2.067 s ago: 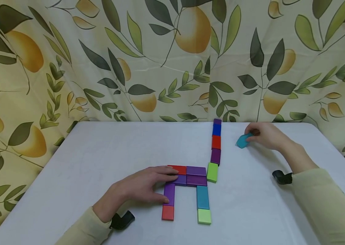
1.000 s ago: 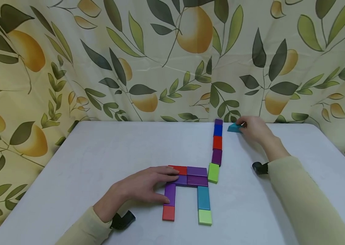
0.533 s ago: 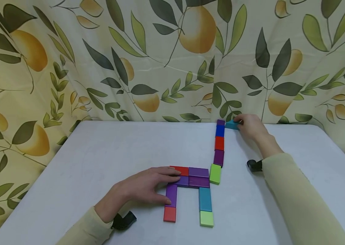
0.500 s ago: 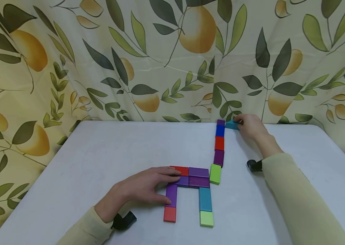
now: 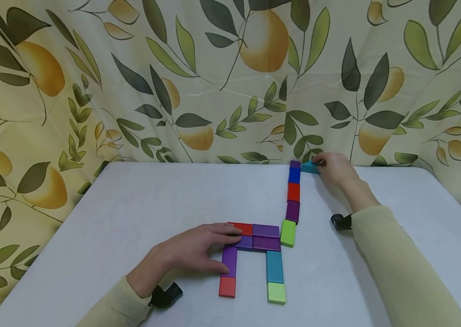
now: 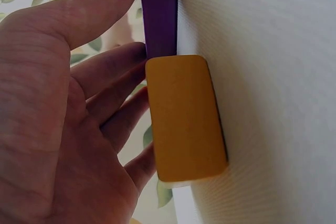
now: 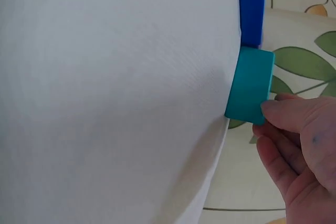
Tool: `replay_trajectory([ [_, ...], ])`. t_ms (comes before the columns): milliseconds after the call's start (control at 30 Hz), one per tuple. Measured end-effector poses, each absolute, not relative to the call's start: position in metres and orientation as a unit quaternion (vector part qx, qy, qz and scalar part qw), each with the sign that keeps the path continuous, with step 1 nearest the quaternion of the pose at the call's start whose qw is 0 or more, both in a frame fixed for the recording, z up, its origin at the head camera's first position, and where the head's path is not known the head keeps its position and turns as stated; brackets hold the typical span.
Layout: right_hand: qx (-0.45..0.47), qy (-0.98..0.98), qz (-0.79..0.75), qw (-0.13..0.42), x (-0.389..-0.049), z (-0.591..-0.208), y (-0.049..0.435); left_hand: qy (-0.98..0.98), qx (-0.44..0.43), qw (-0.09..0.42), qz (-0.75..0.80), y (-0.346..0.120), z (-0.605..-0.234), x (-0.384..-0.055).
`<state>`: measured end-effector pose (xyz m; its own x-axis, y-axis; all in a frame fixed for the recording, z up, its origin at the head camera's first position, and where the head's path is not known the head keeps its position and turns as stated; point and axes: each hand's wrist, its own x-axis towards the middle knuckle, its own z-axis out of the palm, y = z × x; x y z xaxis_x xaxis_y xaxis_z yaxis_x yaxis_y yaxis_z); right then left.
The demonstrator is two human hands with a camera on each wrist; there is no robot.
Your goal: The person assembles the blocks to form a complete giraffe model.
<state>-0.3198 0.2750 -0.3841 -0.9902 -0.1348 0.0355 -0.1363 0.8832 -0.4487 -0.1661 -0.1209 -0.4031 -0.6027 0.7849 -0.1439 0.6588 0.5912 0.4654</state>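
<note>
At the table's back edge my right hand (image 5: 336, 169) pinches a teal block (image 5: 310, 167) between thumb and fingers. That block lies beside the top of a column, next to a purple block (image 5: 294, 164) and a blue block (image 5: 294, 175). My left hand (image 5: 191, 247) rests with extended fingers on a red block (image 5: 243, 228) and a violet block (image 5: 245, 242), its thumb on an upright purple block (image 5: 229, 261). In the left wrist view an orange block (image 6: 184, 119) stands by the palm; the hand hides it in the head view.
Down the column come a red block (image 5: 293, 192), a dark purple block (image 5: 292, 211) and a lime block (image 5: 288, 233). Two purple blocks (image 5: 266, 230) adjoin it. A teal leg block (image 5: 274, 266) ends in a light green block (image 5: 276, 293). A patterned curtain (image 5: 197, 91) hangs behind.
My right hand has carried the teal block back and left, up against the top of the column, and has held still there for the last half second. My left hand stays put.
</note>
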Motion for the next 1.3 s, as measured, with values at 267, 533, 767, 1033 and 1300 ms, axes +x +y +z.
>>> replay_trajectory([
  [267, 0.088, -0.966, 0.240, 0.036, -0.299, -0.374, 0.286, 0.873, 0.417, 0.167, 0.188, -0.119, -0.407, -0.166],
  [533, 0.127, -0.956, 0.251, 0.087, -0.260, -0.368, 0.277, 0.877, 0.416, 0.163, 0.178, -0.117, -0.406, -0.164],
  [767, 0.184, -0.947, 0.242, 0.104, -0.221, -0.367, 0.257, 0.876, 0.415, 0.164, 0.182, -0.119, -0.404, -0.164],
  [1033, 0.260, -0.926, 0.262, 0.073, -0.187, -0.371, 0.228, 0.873, 0.424, 0.155, 0.183, -0.120, -0.405, -0.165],
  [1300, 0.337, -0.902, 0.250, -0.100, -0.160, -0.378, 0.199, 0.873, 0.427, 0.152, 0.182, -0.121, -0.405, -0.166],
])
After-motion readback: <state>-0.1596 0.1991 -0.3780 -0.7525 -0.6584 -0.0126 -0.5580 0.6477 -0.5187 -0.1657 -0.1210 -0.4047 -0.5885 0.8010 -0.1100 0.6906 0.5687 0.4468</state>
